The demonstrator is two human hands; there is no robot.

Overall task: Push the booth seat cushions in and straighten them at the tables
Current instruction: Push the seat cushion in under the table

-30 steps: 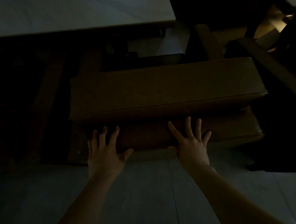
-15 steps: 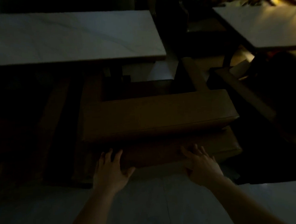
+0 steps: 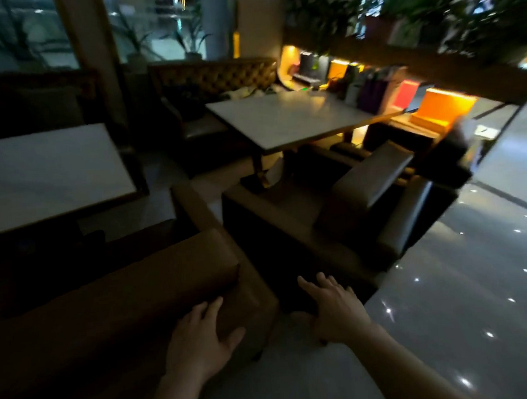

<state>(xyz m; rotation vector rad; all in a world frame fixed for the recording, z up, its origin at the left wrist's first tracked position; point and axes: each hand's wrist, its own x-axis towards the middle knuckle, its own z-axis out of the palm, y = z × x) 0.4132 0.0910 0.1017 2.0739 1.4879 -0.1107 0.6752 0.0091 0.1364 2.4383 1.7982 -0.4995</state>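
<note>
Left hand [image 3: 200, 342] fingers spread flat on brown cushion [image 3: 132, 287], right hand [image 3: 333, 309] open (hovering)

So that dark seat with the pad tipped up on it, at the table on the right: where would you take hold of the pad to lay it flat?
Probably by the tilted pad's raised long edge, reached from the aisle side, where the floor is open. The pad leans up over the dark seat, so that edge is free to grasp and press down. The right hand is nearer; the left hand rests on the brown cushion.
</note>
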